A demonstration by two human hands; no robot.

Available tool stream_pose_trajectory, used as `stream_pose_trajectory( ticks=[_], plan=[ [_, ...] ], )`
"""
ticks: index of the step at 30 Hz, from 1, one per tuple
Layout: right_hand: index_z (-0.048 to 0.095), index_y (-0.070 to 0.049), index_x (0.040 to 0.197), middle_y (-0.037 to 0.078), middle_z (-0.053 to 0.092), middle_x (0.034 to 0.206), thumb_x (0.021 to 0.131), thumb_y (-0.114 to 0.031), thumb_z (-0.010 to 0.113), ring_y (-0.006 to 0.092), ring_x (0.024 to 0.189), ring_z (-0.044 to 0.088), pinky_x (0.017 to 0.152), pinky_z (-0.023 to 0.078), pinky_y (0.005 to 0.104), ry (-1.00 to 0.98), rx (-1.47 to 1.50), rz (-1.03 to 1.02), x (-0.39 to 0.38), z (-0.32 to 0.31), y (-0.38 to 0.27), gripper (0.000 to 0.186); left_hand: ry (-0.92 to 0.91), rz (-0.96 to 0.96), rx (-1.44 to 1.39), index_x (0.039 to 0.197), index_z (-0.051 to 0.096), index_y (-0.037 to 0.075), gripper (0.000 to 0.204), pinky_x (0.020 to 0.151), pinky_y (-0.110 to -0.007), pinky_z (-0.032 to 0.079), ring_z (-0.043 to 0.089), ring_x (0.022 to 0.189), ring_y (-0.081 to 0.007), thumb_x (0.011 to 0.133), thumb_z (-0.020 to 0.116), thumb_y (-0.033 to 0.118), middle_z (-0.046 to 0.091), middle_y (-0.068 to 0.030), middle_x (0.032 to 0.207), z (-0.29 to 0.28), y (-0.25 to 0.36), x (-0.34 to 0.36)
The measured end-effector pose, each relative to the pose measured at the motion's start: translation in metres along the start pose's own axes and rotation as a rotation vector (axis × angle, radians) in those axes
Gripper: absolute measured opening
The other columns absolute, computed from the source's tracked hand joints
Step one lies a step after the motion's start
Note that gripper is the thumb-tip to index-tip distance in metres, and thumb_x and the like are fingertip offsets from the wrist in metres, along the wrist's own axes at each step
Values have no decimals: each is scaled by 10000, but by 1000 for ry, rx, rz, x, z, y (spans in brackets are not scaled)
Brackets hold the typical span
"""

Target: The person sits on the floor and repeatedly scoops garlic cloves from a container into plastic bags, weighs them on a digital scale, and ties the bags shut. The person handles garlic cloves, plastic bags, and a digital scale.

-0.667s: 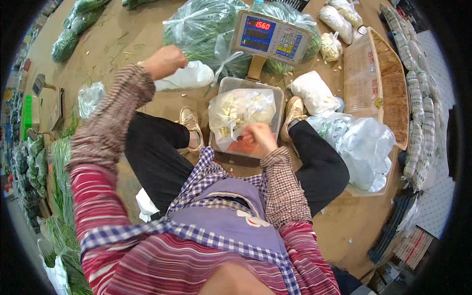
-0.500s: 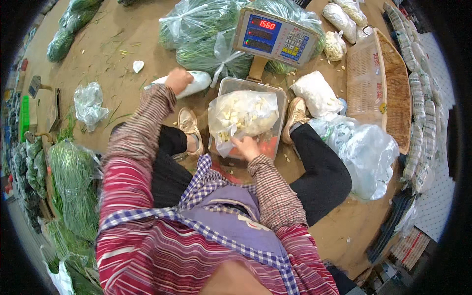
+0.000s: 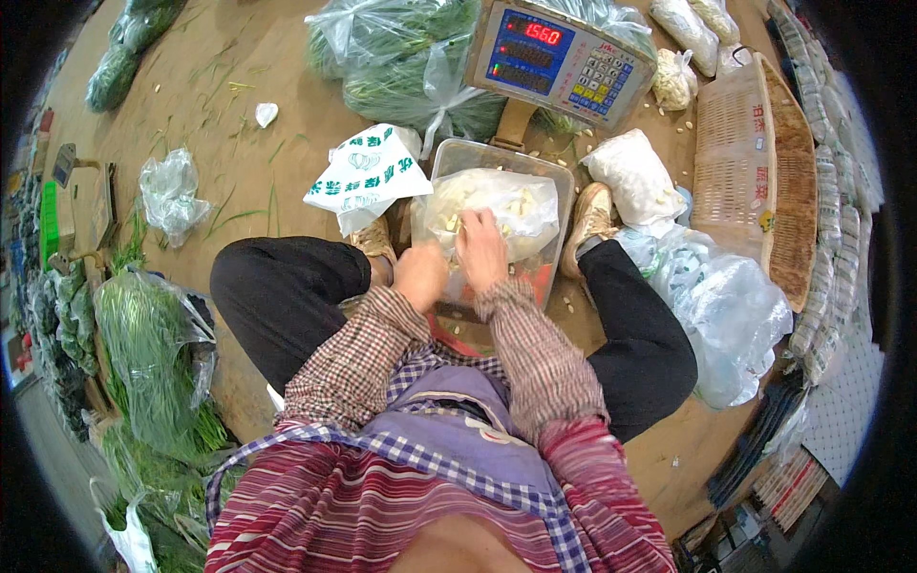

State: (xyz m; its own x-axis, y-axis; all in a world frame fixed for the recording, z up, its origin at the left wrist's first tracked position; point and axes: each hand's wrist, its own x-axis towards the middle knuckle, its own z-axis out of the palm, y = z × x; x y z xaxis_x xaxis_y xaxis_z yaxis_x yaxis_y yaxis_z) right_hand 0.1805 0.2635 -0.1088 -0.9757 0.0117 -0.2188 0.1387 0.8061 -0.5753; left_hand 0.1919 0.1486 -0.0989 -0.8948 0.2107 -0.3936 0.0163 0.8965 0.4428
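Note:
My right hand (image 3: 482,248) is closed, fingers curled on a translucent plastic bag (image 3: 525,220) of pale cloves or pieces, which sits in a clear plastic tray (image 3: 556,191) on the scale. Just left of it, my left hand (image 3: 421,275) is curled closed at the bag's lower left; whatever it grips is hidden. The scale's display head (image 3: 559,67) stands behind the tray on a post. A white plastic bag with green printing (image 3: 368,186) lies spread left of the tray.
Bagged greens (image 3: 401,48) lie behind and along the left (image 3: 148,353). A white sack (image 3: 630,181) and crumpled clear plastic (image 3: 716,315) are right, beside a basket (image 3: 726,162). My bent legs (image 3: 267,296) flank the tray. Loose pieces and stems dot the brown floor (image 3: 229,143).
My left hand has come down and right from the white bag to the tray. That white bag now lies spread open, print showing. My right hand has shifted up onto the bag of cloves.

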Motion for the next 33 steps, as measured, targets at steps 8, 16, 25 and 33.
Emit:
stream_pose_trajectory(
  ticks=[8, 16, 25, 33],
  plan=[
    [456, -95, 933, 92, 440, 908, 720, -117, 498, 274, 671, 564, 532, 488, 354, -115, -419, -311, 19, 51, 35, 219, -82, 131, 98, 831, 553, -16, 289, 764, -418, 328, 437, 925, -294, 626, 574, 187, 535, -136, 869, 42, 10, -28],
    [517, -82, 788, 22, 513, 711, 759, -73, 541, 120, 501, 488, 402, 381, 237, -187, 757, 289, 21, 14, 69, 39, -193, 42, -55, 757, 606, 56, 151, 672, -403, 282, 545, 727, -267, 660, 510, 120, 590, -131, 730, 42, -7, -16],
    [477, -49, 785, 33, 452, 685, 815, -169, 489, 89, 514, 369, 394, 279, 168, -320, 1805, 533, -12, -48, 58, 124, -198, -221, -1565, 910, 566, -16, 260, 718, -245, 418, 549, 739, -142, 703, 421, 45, 591, -88, 831, -13, -21, -11],
    [486, -24, 820, 4, 412, 614, 838, -155, 446, 80, 474, 342, 391, 268, 176, -539, 1780, 277, 24, -64, -11, 138, 531, -103, -304, 929, 521, -44, 292, 771, -390, 382, 490, 838, -342, 651, 479, 34, 512, -207, 898, -61, -42, 1]
  ],
)
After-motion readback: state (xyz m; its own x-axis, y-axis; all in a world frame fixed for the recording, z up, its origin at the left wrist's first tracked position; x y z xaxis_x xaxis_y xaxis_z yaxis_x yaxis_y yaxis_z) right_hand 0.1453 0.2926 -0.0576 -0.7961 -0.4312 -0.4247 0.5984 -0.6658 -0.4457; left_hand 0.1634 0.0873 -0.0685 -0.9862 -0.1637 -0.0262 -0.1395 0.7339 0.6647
